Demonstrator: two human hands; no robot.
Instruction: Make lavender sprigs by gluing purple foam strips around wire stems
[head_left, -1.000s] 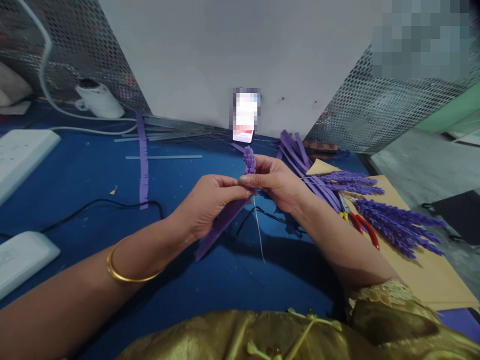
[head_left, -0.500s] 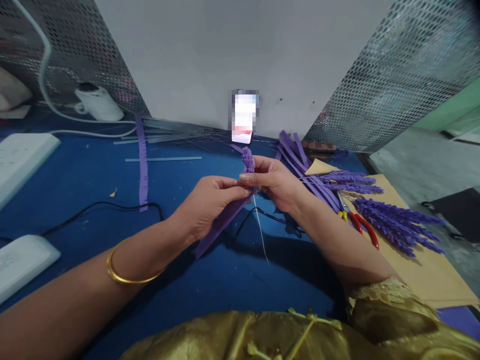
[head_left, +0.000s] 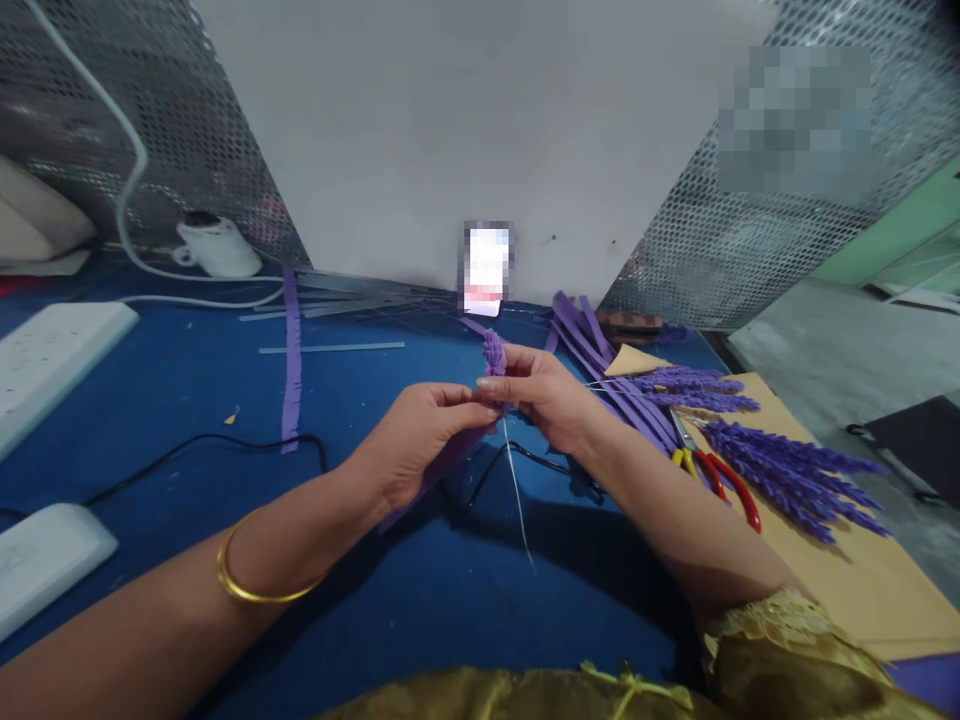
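I see the little purple flower [head_left: 493, 352] held up over the blue table [head_left: 330, 610], right between my two hands. It points away from me. My right hand [head_left: 551, 395] pinches it with thumb and finger. My left hand [head_left: 424, 440] pinches the purple strip [head_left: 450, 448] just below the flower, and the strip hangs down under that hand. I can't tell just where the strip meets the flower, as fingers hide it. A thin pale wire [head_left: 517, 490] hangs from the bottom of the flower.

To the right, near my right arm, I see a pile of purple strips [head_left: 589, 345], a red-handled tool [head_left: 731, 485] and a bunch of darker purple flowers [head_left: 795, 475] on brown paper [head_left: 847, 600]. To the left lies a purple strip with a cut edge [head_left: 291, 370]. At the back, a bright phone [head_left: 486, 265] stands by the grey board [head_left: 420, 130].
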